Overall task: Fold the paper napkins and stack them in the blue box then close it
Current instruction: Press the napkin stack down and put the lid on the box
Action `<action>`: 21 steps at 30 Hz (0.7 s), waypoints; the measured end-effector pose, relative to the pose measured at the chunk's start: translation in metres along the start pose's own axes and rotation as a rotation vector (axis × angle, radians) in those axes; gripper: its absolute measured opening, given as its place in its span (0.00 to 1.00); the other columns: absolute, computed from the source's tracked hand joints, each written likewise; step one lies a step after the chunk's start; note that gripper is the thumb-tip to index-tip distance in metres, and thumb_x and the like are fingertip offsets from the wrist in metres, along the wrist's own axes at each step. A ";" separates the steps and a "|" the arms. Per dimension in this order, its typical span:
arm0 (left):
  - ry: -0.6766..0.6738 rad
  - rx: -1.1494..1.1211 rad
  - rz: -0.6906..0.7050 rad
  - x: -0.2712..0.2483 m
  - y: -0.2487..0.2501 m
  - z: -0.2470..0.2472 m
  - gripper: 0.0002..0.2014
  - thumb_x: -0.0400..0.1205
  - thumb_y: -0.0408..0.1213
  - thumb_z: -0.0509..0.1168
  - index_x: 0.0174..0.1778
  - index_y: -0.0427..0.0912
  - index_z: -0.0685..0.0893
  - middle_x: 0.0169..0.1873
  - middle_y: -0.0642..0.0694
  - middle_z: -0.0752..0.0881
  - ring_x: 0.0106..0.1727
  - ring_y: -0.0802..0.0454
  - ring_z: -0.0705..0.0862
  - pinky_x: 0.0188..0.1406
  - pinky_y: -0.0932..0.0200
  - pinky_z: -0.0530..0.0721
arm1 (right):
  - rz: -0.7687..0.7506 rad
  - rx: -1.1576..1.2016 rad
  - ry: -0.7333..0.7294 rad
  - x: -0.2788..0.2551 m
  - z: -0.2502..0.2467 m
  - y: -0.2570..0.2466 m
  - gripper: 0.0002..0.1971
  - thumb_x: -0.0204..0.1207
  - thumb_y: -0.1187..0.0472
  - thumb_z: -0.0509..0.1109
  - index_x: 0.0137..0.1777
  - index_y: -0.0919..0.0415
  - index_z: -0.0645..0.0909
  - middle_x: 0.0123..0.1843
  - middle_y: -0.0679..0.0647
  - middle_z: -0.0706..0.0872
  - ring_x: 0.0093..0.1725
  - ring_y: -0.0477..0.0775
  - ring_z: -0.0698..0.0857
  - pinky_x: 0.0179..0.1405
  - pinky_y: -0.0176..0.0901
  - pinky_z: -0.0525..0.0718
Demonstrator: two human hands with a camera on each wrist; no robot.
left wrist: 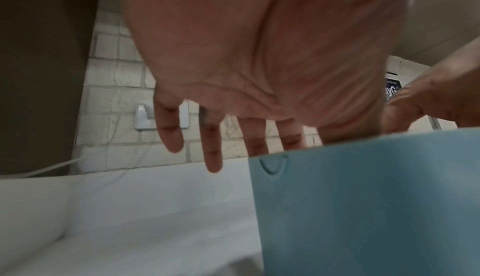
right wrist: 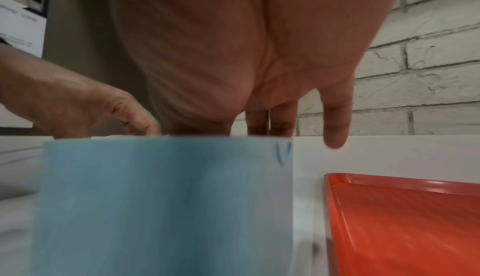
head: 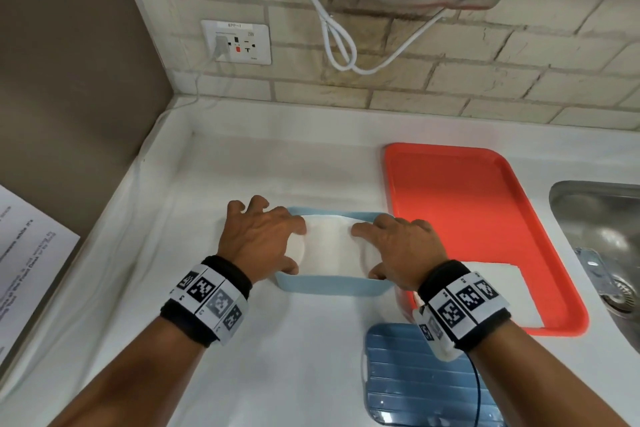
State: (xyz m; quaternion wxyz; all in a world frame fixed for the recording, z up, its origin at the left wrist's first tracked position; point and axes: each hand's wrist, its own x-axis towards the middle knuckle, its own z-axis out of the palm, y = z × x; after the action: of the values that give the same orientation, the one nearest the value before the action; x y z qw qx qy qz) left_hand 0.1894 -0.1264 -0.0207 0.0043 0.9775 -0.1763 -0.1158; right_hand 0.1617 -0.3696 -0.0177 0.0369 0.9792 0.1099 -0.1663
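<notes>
Fingers (head: 258,206) of my left hand (head: 263,236) spread, right hand (head: 398,246) flat, both pressing napkin (head: 332,246) into blue box (head: 329,286) at frame centre | lid (head: 415,378) lower right | red tray (head: 485,218) right, another napkin (head: 512,291) on it | sink (head: 602,236) at right edge.

The left hand (head: 260,236) and right hand (head: 394,246) cover both ends of the napkin (head: 332,246), so the fingertips inside the blue box (head: 329,286) are hidden. The lid (head: 415,378) is cut off by the lower edge, and the right wrist hides its corner. In both wrist views the box wall is blurred and hides the inside.
</notes>
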 end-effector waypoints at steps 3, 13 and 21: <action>-0.011 -0.051 0.026 -0.001 -0.003 -0.004 0.33 0.72 0.63 0.76 0.74 0.69 0.77 0.74 0.68 0.78 0.76 0.55 0.68 0.71 0.48 0.62 | -0.019 0.062 0.006 -0.008 -0.006 0.003 0.36 0.76 0.44 0.75 0.82 0.37 0.62 0.75 0.45 0.73 0.72 0.53 0.75 0.71 0.54 0.70; 0.382 -0.423 0.188 -0.032 -0.002 -0.006 0.16 0.79 0.64 0.66 0.55 0.62 0.89 0.59 0.64 0.86 0.57 0.54 0.84 0.51 0.53 0.71 | -0.031 0.510 0.029 -0.094 0.008 -0.006 0.07 0.78 0.41 0.69 0.48 0.39 0.85 0.46 0.34 0.89 0.43 0.40 0.86 0.44 0.37 0.81; 0.364 -0.667 0.347 -0.058 0.037 0.020 0.09 0.83 0.57 0.64 0.45 0.60 0.88 0.41 0.65 0.87 0.33 0.60 0.83 0.33 0.57 0.85 | 0.041 0.033 -0.128 -0.100 0.068 -0.024 0.15 0.89 0.59 0.55 0.69 0.49 0.77 0.62 0.46 0.88 0.58 0.53 0.88 0.51 0.42 0.81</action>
State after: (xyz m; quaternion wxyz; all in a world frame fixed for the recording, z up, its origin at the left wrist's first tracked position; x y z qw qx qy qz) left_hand 0.1189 -0.1400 -0.0256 0.3714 0.8827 -0.2877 0.0107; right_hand 0.0423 -0.3745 -0.0488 0.0312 0.9691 0.0846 -0.2297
